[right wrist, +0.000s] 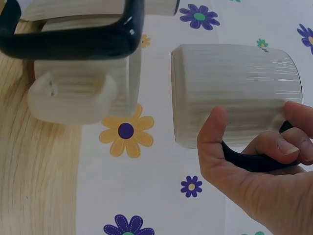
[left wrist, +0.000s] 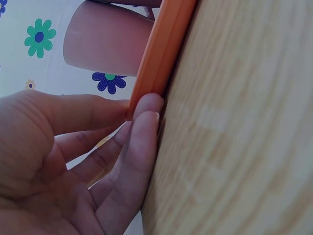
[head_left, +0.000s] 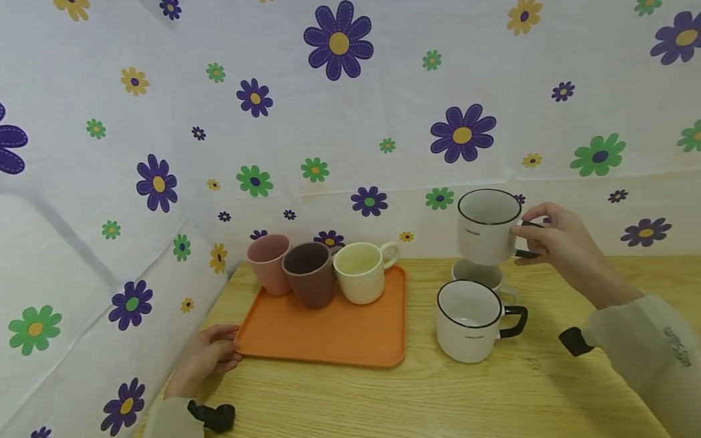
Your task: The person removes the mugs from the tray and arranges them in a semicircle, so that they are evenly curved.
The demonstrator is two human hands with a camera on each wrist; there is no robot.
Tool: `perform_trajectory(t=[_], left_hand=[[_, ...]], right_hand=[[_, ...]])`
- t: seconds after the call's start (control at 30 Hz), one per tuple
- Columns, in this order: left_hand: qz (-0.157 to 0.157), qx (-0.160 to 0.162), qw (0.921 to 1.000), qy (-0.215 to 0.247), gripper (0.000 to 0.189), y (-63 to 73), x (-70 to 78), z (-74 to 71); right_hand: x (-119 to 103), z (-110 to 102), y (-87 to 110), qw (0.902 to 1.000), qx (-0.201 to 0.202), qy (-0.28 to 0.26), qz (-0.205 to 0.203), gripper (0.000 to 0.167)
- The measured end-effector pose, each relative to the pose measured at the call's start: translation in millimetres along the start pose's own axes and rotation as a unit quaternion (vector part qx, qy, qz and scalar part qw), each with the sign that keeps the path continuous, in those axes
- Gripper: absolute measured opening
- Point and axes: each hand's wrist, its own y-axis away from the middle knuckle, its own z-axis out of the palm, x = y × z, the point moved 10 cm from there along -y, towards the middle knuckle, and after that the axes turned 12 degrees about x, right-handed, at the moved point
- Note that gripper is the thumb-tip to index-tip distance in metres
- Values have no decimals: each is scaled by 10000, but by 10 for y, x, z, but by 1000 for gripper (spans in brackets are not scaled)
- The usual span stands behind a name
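My right hand [head_left: 559,240] holds a white mug [head_left: 487,227] with a black rim by its black handle [right wrist: 254,162], upright and lifted above the table. Below it stand a second white black-rimmed mug [head_left: 468,322] and, partly hidden behind that one, a plain off-white mug [head_left: 479,273]. At the left, my left hand [head_left: 204,352] pinches the near left corner of an orange tray [head_left: 327,337]. The left wrist view shows the thumb on one side of the tray edge [left wrist: 164,54] and fingers on the other. A pink mug [head_left: 269,264], a brown mug [head_left: 309,275] and a cream mug [head_left: 360,273] stand along the tray's far side.
The wooden table [head_left: 362,412] meets a white flower-print cloth [head_left: 380,110] hanging behind it and along the left. A black wrist device [head_left: 214,416] sits on the left sleeve, and another [head_left: 575,341] on the right.
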Motion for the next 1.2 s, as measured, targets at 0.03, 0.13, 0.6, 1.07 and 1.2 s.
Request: perform_trajectory(t=[0.03, 0.13, 0.6, 1.07, 1.2], left_hand=[[-2, -2, 10000, 0, 47, 1, -2, 0], [-2, -17, 10000, -2, 47, 7, -6, 0], [10, 27, 10000, -81, 46, 13, -22, -10], [-13, 65, 9999, -130, 46, -15, -11, -2], [49, 58, 9999, -110, 46, 2, 8, -1]], right_hand=[[15, -17, -1, 10000, 18, -43, 16, 18], [59, -65, 1, 10000, 80, -39, 19, 17], [217, -264, 41, 9905, 250, -1327, 252, 20], [341, -408, 26, 9839, 614, -1637, 359, 22], [407, -424, 32, 9853, 628, -1522, 459, 22]])
